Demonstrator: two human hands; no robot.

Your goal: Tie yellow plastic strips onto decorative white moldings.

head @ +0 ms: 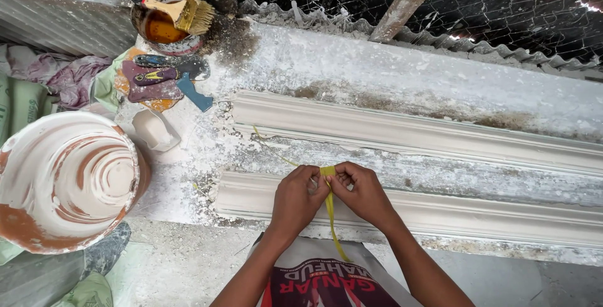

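Observation:
My left hand (296, 197) and my right hand (362, 192) are close together above the near white plaster moulding (502, 216). Both pinch a yellow plastic strip (328, 172) between their fingertips. One end of the strip hangs down toward my body (331, 231); a thin yellow strand runs up and left over the bench (270, 147). A second white moulding (408, 131) lies farther back, parallel to the first.
A plaster-smeared bowl (63, 178) sits at the left. A tin of brown liquid (160, 27) with a brush (188, 13) stands at the back left, beside scrapers (157, 74) and a small white cup (155, 130). Wire mesh (502, 5) and corrugated sheet back the dusty bench.

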